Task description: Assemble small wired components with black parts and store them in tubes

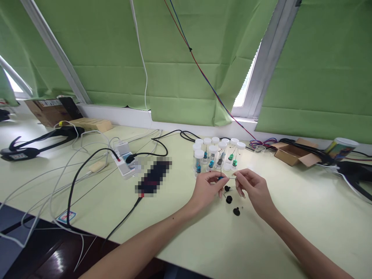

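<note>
My left hand [207, 189] pinches a small blue part [221, 178] above the pale green table [290, 228]. My right hand [253, 190] pinches a thin wire or pin [231, 178] that runs toward that blue part. Both hands are close together, just in front of a cluster of several clear vials with white caps [216, 155], which hold blue and green pieces. On the table below my hands lie three small black round parts [229, 199], untouched.
A white power strip [123, 162] with black and white cables sits to the left, beside a blurred dark device [153, 179]. An open cardboard box [292, 154] and a can [340, 147] stand at the right. Red and blue wires [203, 73] hang before green blinds.
</note>
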`<state>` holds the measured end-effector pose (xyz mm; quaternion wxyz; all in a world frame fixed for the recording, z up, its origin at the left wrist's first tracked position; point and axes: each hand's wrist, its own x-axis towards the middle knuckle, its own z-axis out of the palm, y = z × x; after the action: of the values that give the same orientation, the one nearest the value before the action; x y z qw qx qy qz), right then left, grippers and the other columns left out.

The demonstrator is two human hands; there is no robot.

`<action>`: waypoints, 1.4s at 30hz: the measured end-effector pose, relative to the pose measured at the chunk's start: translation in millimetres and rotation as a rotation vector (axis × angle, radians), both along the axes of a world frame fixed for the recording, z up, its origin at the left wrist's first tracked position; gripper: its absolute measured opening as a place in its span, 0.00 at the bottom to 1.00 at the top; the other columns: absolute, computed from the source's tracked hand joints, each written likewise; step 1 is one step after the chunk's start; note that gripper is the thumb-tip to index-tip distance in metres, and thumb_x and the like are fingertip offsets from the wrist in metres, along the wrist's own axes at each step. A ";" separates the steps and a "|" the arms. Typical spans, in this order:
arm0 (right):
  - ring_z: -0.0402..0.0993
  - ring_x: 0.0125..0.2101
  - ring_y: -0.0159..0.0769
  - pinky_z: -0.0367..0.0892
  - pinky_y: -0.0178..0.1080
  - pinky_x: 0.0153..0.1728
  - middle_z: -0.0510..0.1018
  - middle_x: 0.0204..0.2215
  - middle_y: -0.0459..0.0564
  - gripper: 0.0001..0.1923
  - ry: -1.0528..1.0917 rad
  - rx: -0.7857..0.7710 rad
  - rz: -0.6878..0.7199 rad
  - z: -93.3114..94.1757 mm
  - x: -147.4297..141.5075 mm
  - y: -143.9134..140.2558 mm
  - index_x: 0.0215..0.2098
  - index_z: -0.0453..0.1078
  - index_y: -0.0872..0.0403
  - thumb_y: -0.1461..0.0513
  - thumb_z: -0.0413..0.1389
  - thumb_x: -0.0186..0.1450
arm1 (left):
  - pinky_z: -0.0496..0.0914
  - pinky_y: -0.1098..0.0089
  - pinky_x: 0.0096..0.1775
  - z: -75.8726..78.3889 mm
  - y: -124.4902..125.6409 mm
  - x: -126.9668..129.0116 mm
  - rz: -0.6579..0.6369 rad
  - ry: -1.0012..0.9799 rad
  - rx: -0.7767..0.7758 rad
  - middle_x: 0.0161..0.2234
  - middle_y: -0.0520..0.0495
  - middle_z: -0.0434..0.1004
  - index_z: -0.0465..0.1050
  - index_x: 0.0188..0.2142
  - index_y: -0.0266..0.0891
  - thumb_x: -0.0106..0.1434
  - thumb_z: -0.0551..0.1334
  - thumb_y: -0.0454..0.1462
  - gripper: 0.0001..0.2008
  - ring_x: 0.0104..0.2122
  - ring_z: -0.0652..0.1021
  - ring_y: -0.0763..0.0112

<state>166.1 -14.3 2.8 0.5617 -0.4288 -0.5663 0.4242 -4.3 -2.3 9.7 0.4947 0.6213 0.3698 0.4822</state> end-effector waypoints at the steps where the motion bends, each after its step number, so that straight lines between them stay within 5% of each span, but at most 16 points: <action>1: 0.61 0.17 0.29 0.59 0.35 0.18 0.68 0.21 0.43 0.13 -0.003 0.019 -0.006 0.5 0.0 -0.1 0.36 0.71 0.53 0.52 0.58 0.64 | 0.64 0.72 0.26 0.1 0.7 -0.1 0.005 -0.009 -0.013 0.18 0.54 0.67 0.75 0.29 0.37 0.60 0.63 0.44 0.12 0.16 0.67 0.77; 9: 0.64 0.18 0.29 0.61 0.37 0.18 0.70 0.28 0.46 0.12 -0.052 0.085 -0.045 0.7 -0.1 1.0 0.39 0.72 0.52 0.54 0.60 0.62 | 0.65 0.71 0.25 -0.3 3.0 -0.9 -0.006 -0.070 -0.101 0.17 0.53 0.69 0.75 0.29 0.36 0.57 0.66 0.46 0.13 0.16 0.68 0.75; 20: 0.63 0.17 0.30 0.62 0.37 0.18 0.69 0.19 0.43 0.13 -0.050 0.068 -0.066 3.0 -0.4 -0.3 0.35 0.73 0.54 0.53 0.62 0.60 | 0.65 0.71 0.26 -0.5 2.5 -1.3 -0.035 -0.080 -0.103 0.18 0.54 0.69 0.75 0.30 0.36 0.57 0.65 0.46 0.14 0.16 0.69 0.75; 42: 0.61 0.16 0.29 0.60 0.36 0.19 0.68 0.17 0.43 0.19 -0.036 -0.003 -0.026 0.9 0.1 0.2 0.22 0.66 0.54 0.50 0.60 0.62 | 0.65 0.71 0.25 -4.5 2.5 -0.8 0.012 -0.029 -0.050 0.18 0.54 0.68 0.76 0.30 0.37 0.59 0.64 0.45 0.12 0.15 0.68 0.76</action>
<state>166.2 -14.1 3.7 0.5562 -0.4443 -0.5701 0.4101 -5.1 0.3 5.3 0.5123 0.5995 0.3783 0.4848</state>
